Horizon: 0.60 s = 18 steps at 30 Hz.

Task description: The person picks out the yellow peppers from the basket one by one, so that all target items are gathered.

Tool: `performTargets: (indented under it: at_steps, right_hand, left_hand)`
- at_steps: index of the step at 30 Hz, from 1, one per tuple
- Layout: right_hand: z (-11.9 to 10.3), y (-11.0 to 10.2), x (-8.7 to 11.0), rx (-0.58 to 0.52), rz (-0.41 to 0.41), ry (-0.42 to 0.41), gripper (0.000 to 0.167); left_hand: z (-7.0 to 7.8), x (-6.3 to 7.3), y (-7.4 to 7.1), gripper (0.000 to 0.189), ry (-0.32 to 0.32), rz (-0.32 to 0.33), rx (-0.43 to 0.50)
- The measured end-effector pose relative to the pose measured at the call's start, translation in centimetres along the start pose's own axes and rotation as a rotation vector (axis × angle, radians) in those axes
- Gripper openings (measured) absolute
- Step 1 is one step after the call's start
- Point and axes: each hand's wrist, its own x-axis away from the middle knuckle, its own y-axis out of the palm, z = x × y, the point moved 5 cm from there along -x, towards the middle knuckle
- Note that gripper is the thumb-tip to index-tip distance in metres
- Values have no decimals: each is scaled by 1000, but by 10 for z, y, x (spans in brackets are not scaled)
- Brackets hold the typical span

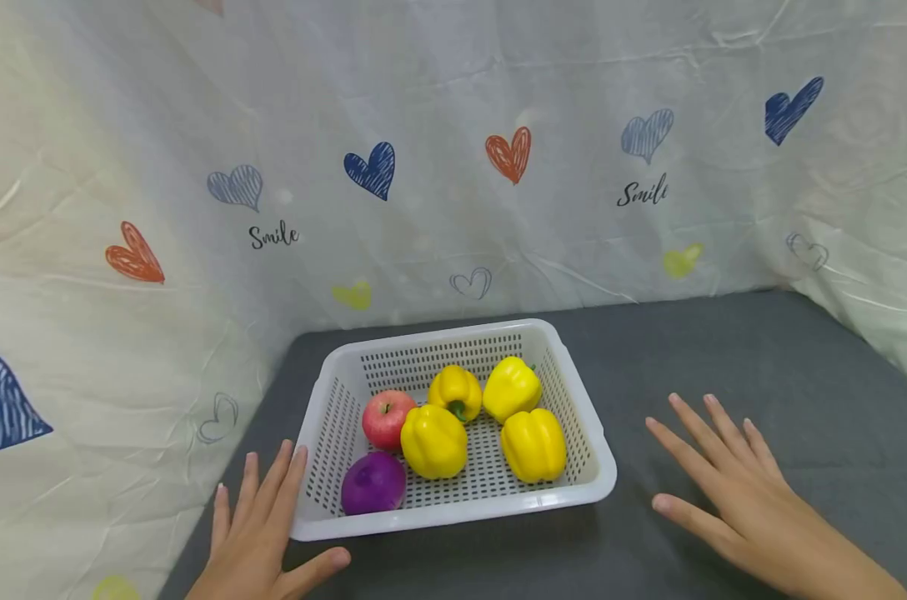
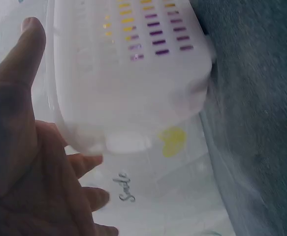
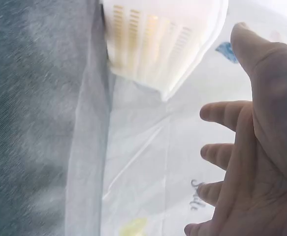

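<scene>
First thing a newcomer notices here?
The white basket on the grey table, holding four yellow peppers, a red apple and a purple fruit. An open left hand lies by its near-left corner; the right hand spreads apart to the right. Behind hangs a heart-printed curtain.

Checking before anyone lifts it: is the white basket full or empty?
Partly full. The white basket holds four yellow peppers, a red apple and a purple fruit.

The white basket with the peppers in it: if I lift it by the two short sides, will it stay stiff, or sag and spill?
The white basket looks like thin perforated plastic, so it may flex slightly. Its six rounded, loose pieces, such as the purple fruit, would probably roll if it tilts. The walls stand about as high as the produce, so spilling seems unlikely.
</scene>
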Motion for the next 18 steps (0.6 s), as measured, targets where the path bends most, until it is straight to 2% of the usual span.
performTargets:
  at_steps: [7, 14, 18]
  right_hand:
    - [-14, -7, -12, -1, 27, -76, 79]
    - [-30, -10, -26, -1, 19, -137, 78]
    - [-39, -10, -35, -10, 7, -146, 77]
  left_hand:
    - [27, -4, -9, 112, 138, 49, -52]
    - [42, -5, -11, 101, 268, 87, -68]
    - [50, -8, -10, 85, 333, 77, -69]
